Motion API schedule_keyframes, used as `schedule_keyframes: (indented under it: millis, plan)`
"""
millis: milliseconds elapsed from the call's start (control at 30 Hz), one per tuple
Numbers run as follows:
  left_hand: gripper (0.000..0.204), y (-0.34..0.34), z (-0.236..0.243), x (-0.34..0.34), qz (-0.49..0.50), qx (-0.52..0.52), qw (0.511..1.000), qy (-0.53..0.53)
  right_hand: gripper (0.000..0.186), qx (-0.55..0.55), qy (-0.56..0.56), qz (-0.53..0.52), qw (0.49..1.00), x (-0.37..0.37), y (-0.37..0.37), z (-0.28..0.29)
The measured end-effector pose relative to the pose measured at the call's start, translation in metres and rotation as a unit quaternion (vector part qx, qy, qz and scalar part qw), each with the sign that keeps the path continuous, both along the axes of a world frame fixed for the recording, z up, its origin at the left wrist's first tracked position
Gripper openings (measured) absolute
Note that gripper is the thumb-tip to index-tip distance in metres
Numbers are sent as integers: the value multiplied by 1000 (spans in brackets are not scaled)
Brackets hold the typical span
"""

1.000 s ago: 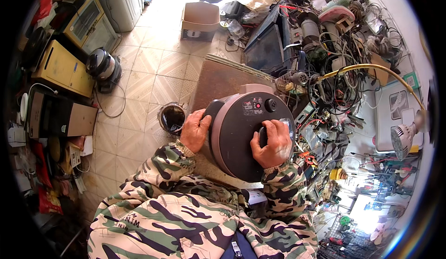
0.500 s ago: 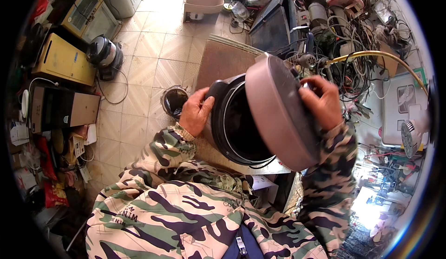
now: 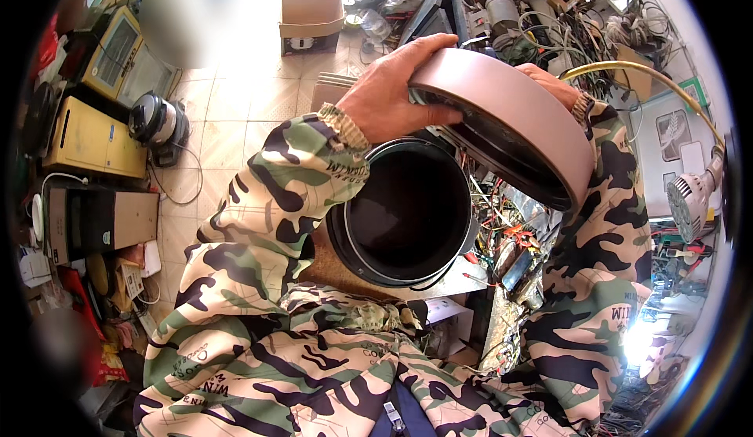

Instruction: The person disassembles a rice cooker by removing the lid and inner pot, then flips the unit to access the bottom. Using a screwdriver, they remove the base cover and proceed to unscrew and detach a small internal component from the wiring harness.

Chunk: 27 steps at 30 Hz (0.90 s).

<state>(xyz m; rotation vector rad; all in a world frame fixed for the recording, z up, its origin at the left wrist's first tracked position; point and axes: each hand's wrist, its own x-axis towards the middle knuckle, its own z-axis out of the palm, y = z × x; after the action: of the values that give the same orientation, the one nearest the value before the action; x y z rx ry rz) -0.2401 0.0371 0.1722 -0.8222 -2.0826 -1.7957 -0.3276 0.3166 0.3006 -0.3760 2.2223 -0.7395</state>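
A pinkish-brown round lid [image 3: 502, 88] is tilted above a round cooker body [image 3: 408, 213] with a dark interior. My left hand [image 3: 388, 96] grips the lid's left edge, thumb on the underside and fingers over the rim. On its far right side, my right hand [image 3: 551, 85] is closed against the lid, its fingertips hidden behind it. The cooker stands upright in front of me with its top uncovered. Its base hides part of the surface under it.
Wires, small tools and loose parts [image 3: 510, 241] lie right of the cooker. Motors and cables [image 3: 502, 13] are heaped at the far right, below a yellow hose [image 3: 627, 67]. A cardboard box [image 3: 312, 13] stands beyond. Left are a black-and-silver appliance [image 3: 157, 123] and a yellow cabinet [image 3: 96, 139].
My left hand has gone from the cooker body to the lid's edge. The lid has moved up and right, now showing its underside, and the cooker stands more upright.
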Motion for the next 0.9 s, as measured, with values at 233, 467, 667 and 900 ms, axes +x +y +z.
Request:
schedule_keyframes:
  millis: [233,467,667,900]
  plan:
    - [45,18,0,-45,17,-13,999,28,49,-30,114,-97,988,-25,31,16]
    - [52,26,5,-92,44,-59,996,-50,54,-262,276,-351,856,26,68,11]
    - [55,42,-4,-124,24,-22,997,-64,47,-141,494,-473,716,126,91,-69]
    - [59,39,-4,-133,-9,11,993,-121,33,-225,321,-533,750,236,60,-180]
